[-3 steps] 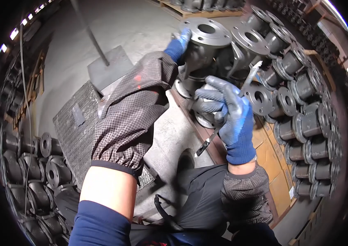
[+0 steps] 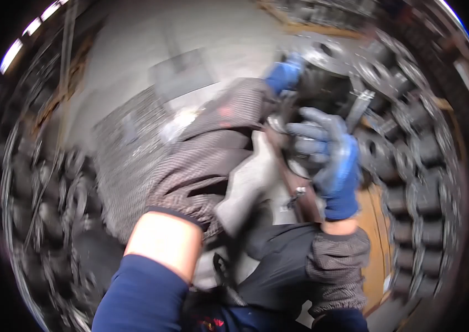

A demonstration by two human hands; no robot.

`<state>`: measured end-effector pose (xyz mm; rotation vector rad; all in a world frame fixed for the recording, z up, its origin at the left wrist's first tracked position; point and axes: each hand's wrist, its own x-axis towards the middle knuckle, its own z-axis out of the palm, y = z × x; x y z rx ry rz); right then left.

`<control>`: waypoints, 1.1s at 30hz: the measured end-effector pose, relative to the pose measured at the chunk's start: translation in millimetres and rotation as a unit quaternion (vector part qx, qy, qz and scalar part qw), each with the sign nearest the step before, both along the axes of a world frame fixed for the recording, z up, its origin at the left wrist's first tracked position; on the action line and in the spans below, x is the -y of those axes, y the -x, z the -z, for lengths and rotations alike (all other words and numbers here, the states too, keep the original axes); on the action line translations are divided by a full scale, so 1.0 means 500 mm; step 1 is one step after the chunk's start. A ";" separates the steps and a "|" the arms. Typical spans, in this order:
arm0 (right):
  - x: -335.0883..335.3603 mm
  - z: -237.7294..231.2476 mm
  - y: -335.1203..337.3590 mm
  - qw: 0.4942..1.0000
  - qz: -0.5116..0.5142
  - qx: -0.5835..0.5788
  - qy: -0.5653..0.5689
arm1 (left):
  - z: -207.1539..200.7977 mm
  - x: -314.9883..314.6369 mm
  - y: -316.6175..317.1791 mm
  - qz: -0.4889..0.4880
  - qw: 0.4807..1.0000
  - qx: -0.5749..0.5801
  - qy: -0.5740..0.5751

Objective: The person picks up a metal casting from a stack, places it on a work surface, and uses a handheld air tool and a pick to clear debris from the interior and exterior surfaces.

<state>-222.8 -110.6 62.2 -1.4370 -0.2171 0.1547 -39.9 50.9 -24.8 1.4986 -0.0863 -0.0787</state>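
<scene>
Here, the blue-gloved left hand (image 2: 285,73) lay against the left side of a dark grey, round-flanged metal casting (image 2: 323,86) near the brown metal rail's (image 2: 307,207) far end; whether its fingers gripped, I could not tell. The grey-and-blue-gloved right hand (image 2: 328,155) curled its fingers around a slim, pale-tipped tool (image 2: 360,106).
</scene>
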 end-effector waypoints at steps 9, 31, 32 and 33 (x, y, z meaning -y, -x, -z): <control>-0.179 -0.010 0.094 0.982 -0.089 0.115 0.119 | 0.087 -0.155 0.595 -0.178 0.919 0.058 -0.346; -0.549 0.111 0.289 0.878 -0.424 -0.222 0.008 | 0.021 -0.450 1.874 -0.587 0.280 -0.455 -0.608; -0.580 0.092 0.287 0.837 -0.479 -0.252 -0.082 | 0.021 -0.466 1.884 -0.562 0.319 -0.469 -0.602; -0.615 0.046 0.320 0.797 -0.521 -0.272 -0.140 | 0.004 -0.478 1.879 -0.550 0.335 -0.509 -0.571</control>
